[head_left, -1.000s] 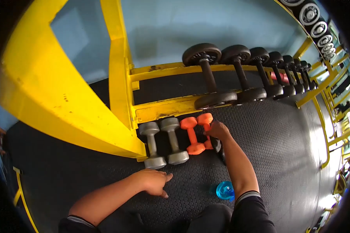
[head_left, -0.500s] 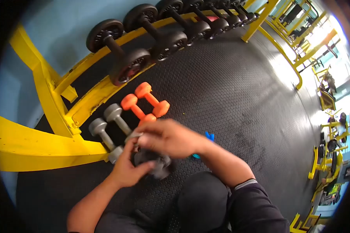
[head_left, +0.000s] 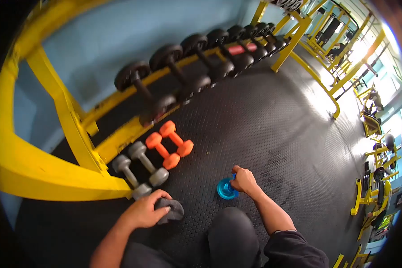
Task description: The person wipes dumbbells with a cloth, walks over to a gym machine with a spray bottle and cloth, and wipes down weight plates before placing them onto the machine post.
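Observation:
My left hand is closed on a crumpled dark grey cloth, low over the mat beside the grey dumbbells. To the right, my right hand has its fingers wrapped round the top of a translucent blue spray bottle. The fingers hide most of its head. Two grey dumbbells lie side by side just beyond my left hand. Two orange dumbbells lie next to them, touched by neither hand.
A yellow rack frames the left side and carries a row of black dumbbells along the wall. Black textured matting covers the floor. My knee is between my arms. More yellow gym equipment stands at the right.
My hands have separated. The right hand moved right and took hold of the blue spray bottle, while the left stays near the grey dumbbells with the cloth. The view has shifted.

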Available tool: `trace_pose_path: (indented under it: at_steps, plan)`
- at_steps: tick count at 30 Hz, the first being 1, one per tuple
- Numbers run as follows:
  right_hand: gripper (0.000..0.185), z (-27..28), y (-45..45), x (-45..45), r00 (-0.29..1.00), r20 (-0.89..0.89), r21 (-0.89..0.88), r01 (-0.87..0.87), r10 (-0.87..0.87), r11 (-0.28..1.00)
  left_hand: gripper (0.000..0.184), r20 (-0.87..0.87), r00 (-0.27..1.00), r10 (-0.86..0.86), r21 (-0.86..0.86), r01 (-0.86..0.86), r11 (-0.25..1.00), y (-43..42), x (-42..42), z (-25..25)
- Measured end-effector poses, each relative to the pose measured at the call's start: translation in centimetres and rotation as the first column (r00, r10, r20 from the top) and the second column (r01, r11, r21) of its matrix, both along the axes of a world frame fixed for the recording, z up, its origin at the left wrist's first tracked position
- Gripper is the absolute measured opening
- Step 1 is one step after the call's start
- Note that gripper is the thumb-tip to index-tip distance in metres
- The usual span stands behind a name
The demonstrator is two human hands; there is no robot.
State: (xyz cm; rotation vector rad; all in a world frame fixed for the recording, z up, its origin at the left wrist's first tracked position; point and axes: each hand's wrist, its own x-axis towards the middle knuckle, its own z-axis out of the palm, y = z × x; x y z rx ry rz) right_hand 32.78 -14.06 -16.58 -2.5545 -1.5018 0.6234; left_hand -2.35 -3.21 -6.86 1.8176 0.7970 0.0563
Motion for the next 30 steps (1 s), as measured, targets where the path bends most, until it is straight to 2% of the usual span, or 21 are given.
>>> trace_pose_path:
  at_steps: [2, 3, 4, 6, 7, 9, 10, 12, 15, 16, 17, 18, 19, 20, 21, 22, 24, 25, 27, 28, 30]
  plan:
    - [0.035, 6.4, 0.2, -0.1, 1.0, 0.024, -0.026, 0.015, -0.015, 1.0, 0.043, 0.026, 0.991, 0.133, 0.134, -0.135, 0.982, -1.4, 0.3, 3.4]
    - [0.034, 11.0, 0.1, -0.8, 0.999, 0.032, 0.003, 0.032, -0.032, 0.999, 0.049, -0.001, 0.977, 0.214, 0.107, -0.212, 0.971, -2.2, 0.4, 6.1]
    - [0.035, 14.3, -0.2, -0.8, 0.999, 0.03, 0.0, 0.024, -0.024, 1.0, 0.048, 0.133, 0.955, 0.265, 0.205, -0.288, 0.935, -3.1, 0.1, 7.0]
    - [0.035, 20.7, -1.0, -1.4, 0.999, 0.036, 0.025, -0.01, 0.009, 1.0, 0.037, 0.107, 0.982, 0.155, 0.323, -0.182, 0.929, -3.8, -0.1, 12.2]
    - [0.035, 23.9, -1.6, -1.8, 0.998, 0.045, 0.055, -0.047, 0.045, 0.997, 0.037, 0.112, 0.984, 0.141, 0.343, -0.172, 0.924, -4.1, -0.2, 14.8]
    - [0.034, 30.3, -2.9, -2.6, 0.997, 0.029, 0.069, -0.07, 0.068, 0.995, 0.027, -0.111, 0.994, -0.01, 0.256, 0.038, 0.966, -5.0, -0.6, 20.4]
    - [0.035, 34.1, -3.8, -3.3, 0.999, 0.0, 0.059, -0.048, 0.048, 0.997, 0.027, -0.115, 0.993, -0.029, 0.277, 0.06, 0.959, -5.6, -0.4, 24.2]
    - [0.038, 41.5, -6.4, -4.6, 0.996, -0.021, 0.089, -0.079, 0.081, 0.993, 0.027, -0.052, 0.995, 0.09, 0.168, -0.08, 0.982, -6.9, 1.2, 32.3]
    - [0.04, 53.2, -10.1, -6.8, 0.994, -0.112, 0.054, 0.005, 0.001, 0.999, 0.05, -0.071, 0.997, -0.024, 0.258, 0.042, 0.965, -7.7, 3.2, 42.1]
    - [0.04, 56.8, -11.3, -7.4, 0.985, -0.16, 0.002, 0.06, -0.059, 0.998, 0.066, -0.045, 0.987, -0.151, 0.399, 0.156, 0.904, -7.8, 4.0, 43.2]
    - [0.041, 58.8, -12.7, -8.2, 0.977, -0.204, 0.001, 0.065, -0.063, 0.998, 0.082, -0.158, 0.958, -0.24, 0.444, 0.286, 0.849, -8.5, 5.9, 46.9]
    - [0.043, 62.0, -15.1, -8.1, 0.963, -0.241, 0.023, 0.128, -0.119, 0.992, 0.099, -0.272, 0.892, -0.36, 0.497, 0.451, 0.742, -10.0, 9.4, 51.8]
    - [0.043, 63.5, -16.2, -8.3, 0.955, -0.27, 0.062, 0.149, -0.127, 0.987, 0.109, -0.322, 0.807, -0.494, 0.474, 0.589, 0.654, -11.2, 11.7, 53.7]
    - [0.043, 64.5, -17.2, -8.6, 0.946, -0.296, 0.103, 0.172, -0.135, 0.98, 0.118, -0.373, 0.698, -0.612, 0.446, 0.713, 0.542, -12.0, 13.7, 54.7]
    - [0.042, 64.9, -18.1, -8.8, 0.931, -0.322, 0.129, 0.222, -0.171, 0.966, 0.11, -0.288, 0.637, -0.715, 0.501, 0.737, 0.455, -12.7, 15.3, 50.8]
    - [0.04, 65.4, -18.7, -9.0, 0.921, -0.282, 0.085, 0.303, -0.268, 0.949, 0.116, -0.265, 0.593, -0.76, 0.288, 0.801, 0.524, -14.7, 16.9, 52.5]
    - [0.037, 63.9, -20.9, -8.7, 0.798, -0.328, 0.167, 0.575, -0.505, 0.801, 0.1, 0.001, 0.643, -0.766, 0.397, 0.703, 0.591, -17.3, 20.3, 47.1]
    - [0.037, 63.9, -22.4, -8.1, 0.768, -0.334, 0.148, 0.616, -0.547, 0.774, 0.1, 0.001, 0.605, -0.796, 0.379, 0.737, 0.56, -18.6, 21.8, 47.5]
    - [0.039, 64.2, -25.1, -6.4, 0.674, -0.434, 0.254, 0.728, -0.598, 0.637, 0.092, 0.001, 0.547, -0.837, 0.377, 0.775, 0.507, -21.0, 25.2, 48.0]
    - [0.039, 64.2, -26.3, -5.2, 0.64, -0.444, 0.244, 0.76, -0.627, 0.602, 0.092, -0.008, 0.508, -0.861, 0.366, 0.803, 0.471, -21.8, 26.4, 47.3]
    - [0.043, 65.0, -29.1, -1.4, 0.628, -0.629, 0.315, 0.745, -0.458, 0.589, 0.088, 0.176, 0.469, -0.866, 0.459, 0.739, 0.493, -23.2, 30.3, 46.1]
